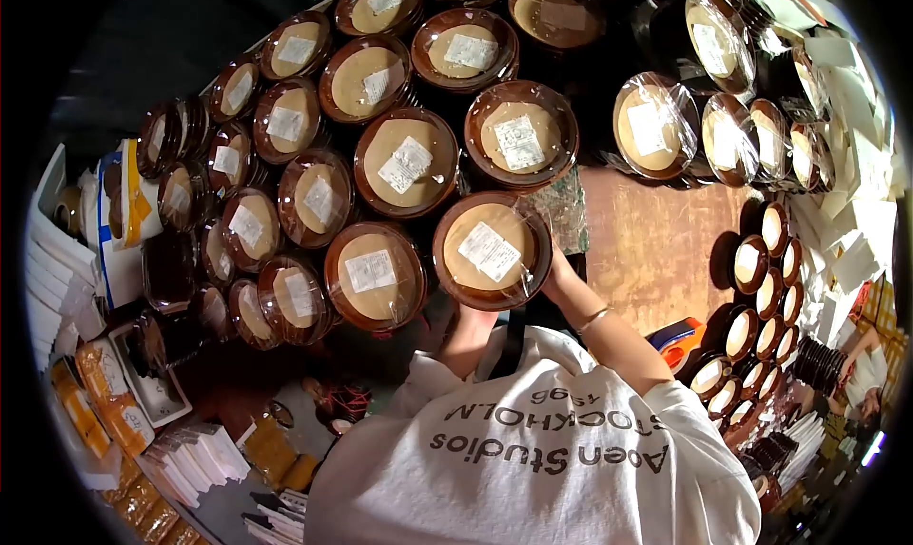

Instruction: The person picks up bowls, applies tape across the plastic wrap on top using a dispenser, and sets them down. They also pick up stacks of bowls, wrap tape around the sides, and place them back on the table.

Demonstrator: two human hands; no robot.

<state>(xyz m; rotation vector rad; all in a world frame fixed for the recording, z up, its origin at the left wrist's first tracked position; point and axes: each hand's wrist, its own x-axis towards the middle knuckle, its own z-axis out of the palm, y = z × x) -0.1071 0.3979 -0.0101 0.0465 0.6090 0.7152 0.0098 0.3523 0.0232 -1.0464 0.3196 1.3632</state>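
A round brown dish (466, 220) with a beige centre, a clear wrap and a white printed label is at the middle, in front of my body. My right hand (559, 271) is closed at the dish's right edge, its fingers partly hidden by the rim. Below the lower left edge of the dish is my left hand (474, 321); its fingers are hidden under the dish. Similar wrapped dish stacks stand close by, one to the left (347, 298) and one above (490, 155).
Rows of labelled dish stacks fill the upper left. More wrapped dishes (628, 117) lie at the upper right, beside a brown board (656, 250). An orange and blue object (677, 340) is near my right forearm. Smaller round dishes (747, 260) and white blocks (837, 250) are at right.
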